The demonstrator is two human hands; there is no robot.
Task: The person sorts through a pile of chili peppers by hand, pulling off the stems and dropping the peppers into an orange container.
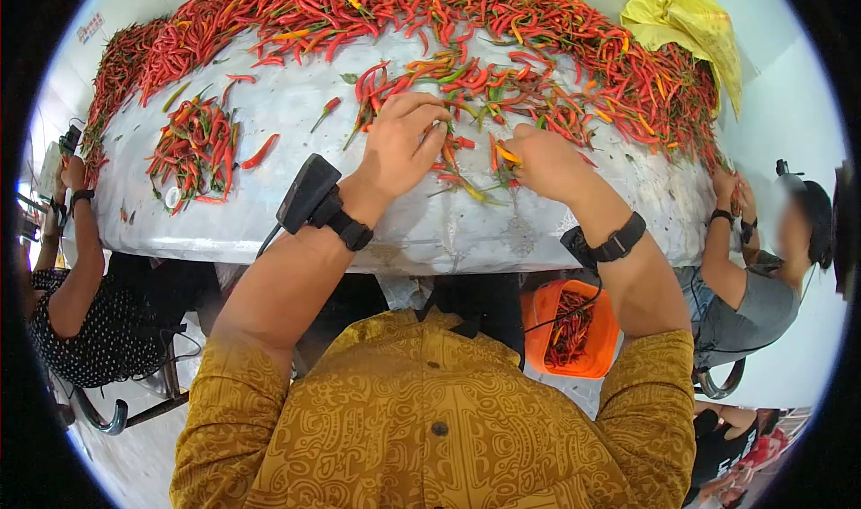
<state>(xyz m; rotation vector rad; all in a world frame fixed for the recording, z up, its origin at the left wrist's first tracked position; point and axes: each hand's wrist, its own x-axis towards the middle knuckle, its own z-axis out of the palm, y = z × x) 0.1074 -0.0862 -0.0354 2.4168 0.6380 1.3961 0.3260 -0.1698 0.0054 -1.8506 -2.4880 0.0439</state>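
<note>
Over the loose peppers at the middle of the table, my left hand (404,141) has its fingers bent and thumb near the index finger; whatever is between the fingertips is too small to make out. Just to the right, my right hand (549,161) is closed on an orange-yellow pepper (508,155) that sticks out at its fingertips. Below and between the hands lie a few yellow-green peppers (468,186) with stems. A scattered group of red and green peppers (480,80) lies just beyond both hands.
A long heap of red peppers (305,16) lines the table's (296,186) far side. One small pile (195,146) sits at left. A yellow sack (686,29) is at back right. An orange bin (538,330) holds peppers below the edge. Co-workers sit at both sides.
</note>
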